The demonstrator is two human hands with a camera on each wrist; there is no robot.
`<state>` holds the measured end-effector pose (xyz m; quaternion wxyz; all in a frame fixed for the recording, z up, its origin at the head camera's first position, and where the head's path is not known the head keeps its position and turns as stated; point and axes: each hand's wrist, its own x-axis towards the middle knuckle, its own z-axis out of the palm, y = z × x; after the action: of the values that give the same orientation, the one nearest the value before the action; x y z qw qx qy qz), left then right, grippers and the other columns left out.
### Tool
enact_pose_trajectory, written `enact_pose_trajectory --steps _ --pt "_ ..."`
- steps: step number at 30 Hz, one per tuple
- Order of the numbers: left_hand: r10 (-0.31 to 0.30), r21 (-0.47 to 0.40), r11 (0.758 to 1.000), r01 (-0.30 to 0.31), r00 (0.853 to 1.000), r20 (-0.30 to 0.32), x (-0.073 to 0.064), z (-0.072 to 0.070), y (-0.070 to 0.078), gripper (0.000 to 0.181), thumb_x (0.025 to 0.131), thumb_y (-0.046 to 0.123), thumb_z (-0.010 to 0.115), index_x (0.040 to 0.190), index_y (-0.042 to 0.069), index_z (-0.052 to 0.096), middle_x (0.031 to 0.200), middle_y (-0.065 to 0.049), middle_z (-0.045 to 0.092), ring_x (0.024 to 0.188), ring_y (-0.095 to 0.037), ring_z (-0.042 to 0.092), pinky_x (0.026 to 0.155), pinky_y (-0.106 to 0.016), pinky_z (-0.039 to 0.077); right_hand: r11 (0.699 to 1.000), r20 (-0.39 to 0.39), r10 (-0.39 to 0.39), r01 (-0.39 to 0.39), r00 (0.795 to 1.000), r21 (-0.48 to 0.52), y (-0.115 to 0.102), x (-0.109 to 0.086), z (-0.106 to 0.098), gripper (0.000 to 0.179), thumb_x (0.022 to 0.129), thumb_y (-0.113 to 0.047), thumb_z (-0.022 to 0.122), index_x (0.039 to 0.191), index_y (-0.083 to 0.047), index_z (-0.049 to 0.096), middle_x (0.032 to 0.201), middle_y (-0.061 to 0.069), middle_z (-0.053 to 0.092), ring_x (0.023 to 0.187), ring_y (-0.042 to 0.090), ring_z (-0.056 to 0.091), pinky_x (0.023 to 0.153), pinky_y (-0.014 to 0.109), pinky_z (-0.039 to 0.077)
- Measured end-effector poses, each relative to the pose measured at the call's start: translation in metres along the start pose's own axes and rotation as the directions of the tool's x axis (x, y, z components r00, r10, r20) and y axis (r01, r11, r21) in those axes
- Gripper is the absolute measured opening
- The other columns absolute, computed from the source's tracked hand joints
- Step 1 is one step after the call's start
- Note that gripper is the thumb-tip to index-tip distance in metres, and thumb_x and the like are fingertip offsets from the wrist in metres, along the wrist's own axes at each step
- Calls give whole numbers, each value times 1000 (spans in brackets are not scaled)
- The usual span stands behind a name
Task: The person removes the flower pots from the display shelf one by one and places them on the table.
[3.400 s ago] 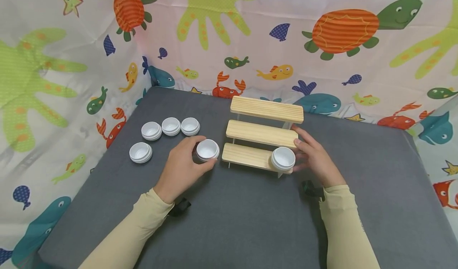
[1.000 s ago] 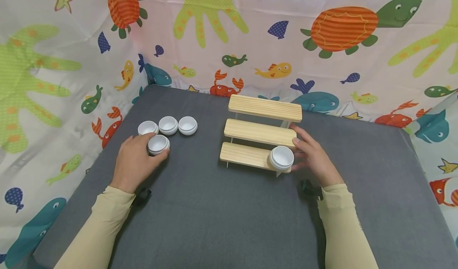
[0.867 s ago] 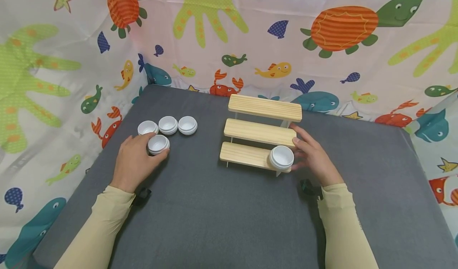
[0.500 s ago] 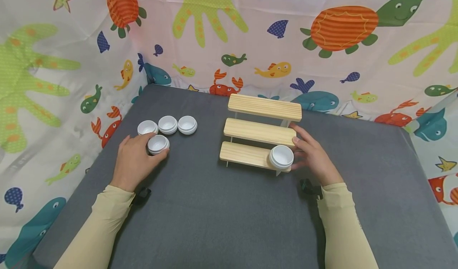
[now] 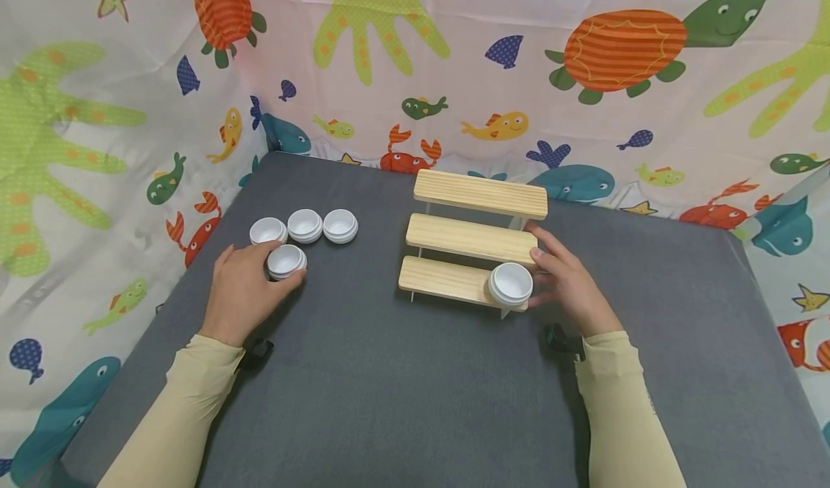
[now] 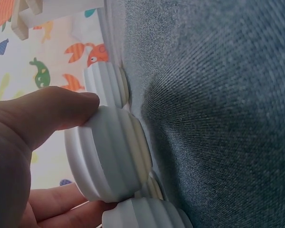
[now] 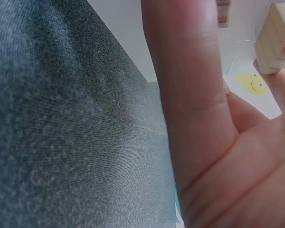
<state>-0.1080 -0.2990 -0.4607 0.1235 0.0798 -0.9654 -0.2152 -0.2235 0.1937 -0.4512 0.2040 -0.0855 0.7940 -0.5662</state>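
My left hand [image 5: 243, 290] pinches a small white ribbed bowl [image 5: 286, 261] between thumb and fingers, low at the cloth beside the other bowls. The left wrist view shows the thumb on one side of this bowl [image 6: 107, 154] and fingers on the other. My right hand [image 5: 573, 286] grips the right end of a three-tier wooden shelf [image 5: 470, 239], thumb at the middle board's end. Some of its fingers are hidden behind the boards. Another white bowl [image 5: 511, 283] sits on the right end of the lowest board, close to that hand.
Behind the held bowl stand white bowls in a row, a left one [image 5: 266, 230], a middle one [image 5: 305, 225] and a right one [image 5: 340, 225]. Grey cloth [image 5: 415, 394] covers the table. A sea-animal curtain [image 5: 389, 106] rises at the back and sides.
Since the oldest frame, my left hand has carried its bowl leftward from beside the shelf to the bowl group. It has held nearly still this last second. My right hand stays at the shelf.
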Motion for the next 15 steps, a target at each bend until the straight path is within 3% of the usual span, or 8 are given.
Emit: enact_pose_trajectory --steps 15 --pt "-2 8 1000 2 1000 21 0 -1 -1 67 90 40 84 139 -3 67 134 -31 71 132 -48 63 126 -72 20 1000 -4 -7 7 1000 -14 1 -1 0 66 112 -58 44 172 -40 25 162 21 47 109 19 74 76 46 66"
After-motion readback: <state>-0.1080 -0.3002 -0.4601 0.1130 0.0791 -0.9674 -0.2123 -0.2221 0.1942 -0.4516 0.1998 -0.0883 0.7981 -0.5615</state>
